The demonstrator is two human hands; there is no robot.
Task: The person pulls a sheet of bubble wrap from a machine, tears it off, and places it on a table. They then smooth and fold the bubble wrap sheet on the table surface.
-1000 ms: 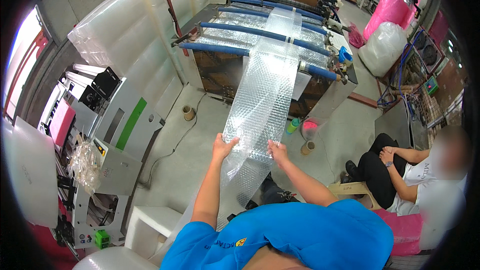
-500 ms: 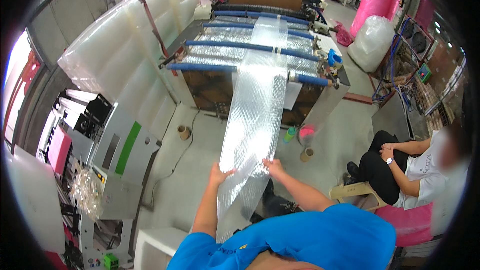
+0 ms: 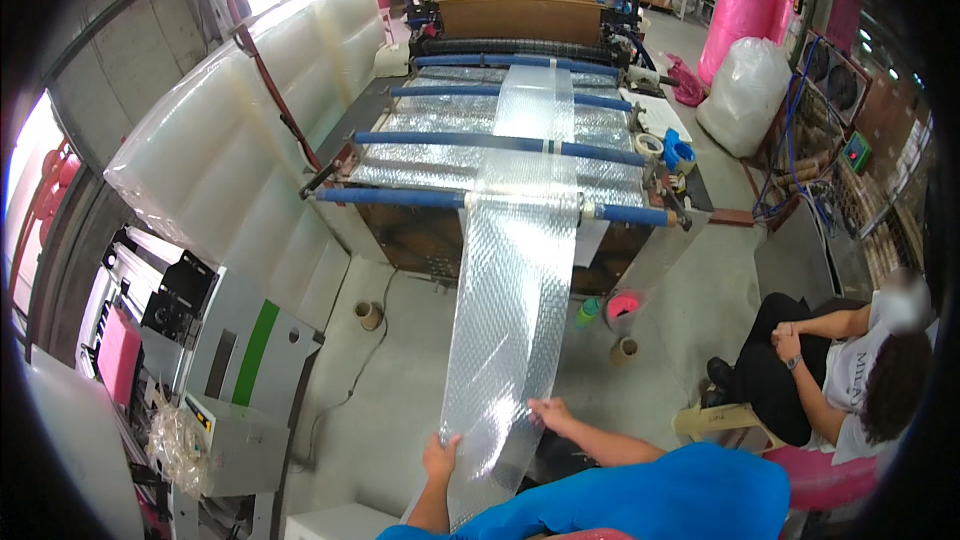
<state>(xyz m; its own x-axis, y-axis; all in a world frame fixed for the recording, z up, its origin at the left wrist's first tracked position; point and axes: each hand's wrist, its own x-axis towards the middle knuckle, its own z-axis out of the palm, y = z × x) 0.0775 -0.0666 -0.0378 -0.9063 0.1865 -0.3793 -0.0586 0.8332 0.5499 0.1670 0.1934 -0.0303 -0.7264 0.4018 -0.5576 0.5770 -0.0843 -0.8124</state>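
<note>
A long strip of clear bubble wrap (image 3: pixel 510 300) runs toward me from a machine with blue rollers (image 3: pixel 400 196). My left hand (image 3: pixel 441 455) is closed on the strip's left edge, thumb on top. On the right edge, a little farther from me, my right hand (image 3: pixel 550 414) grips the film with its fingers partly hidden. Between the hands the wrap is slightly creased and shiny. Past them it hangs down close to my body, where its end is hidden.
To the right a person (image 3: pixel 840 360) sits on a beige stool (image 3: pixel 725 422). Cardboard tubes (image 3: pixel 368 316), a green bottle (image 3: pixel 587 312) and a cable lie or stand on the floor. A grey machine (image 3: pixel 240 360) and wrapped white bales (image 3: pixel 240 130) line the left.
My view has tilted up, so the roller machine appears lower. Both hands still hold the bubble wrap and appear lower in the picture, nearer my body.
</note>
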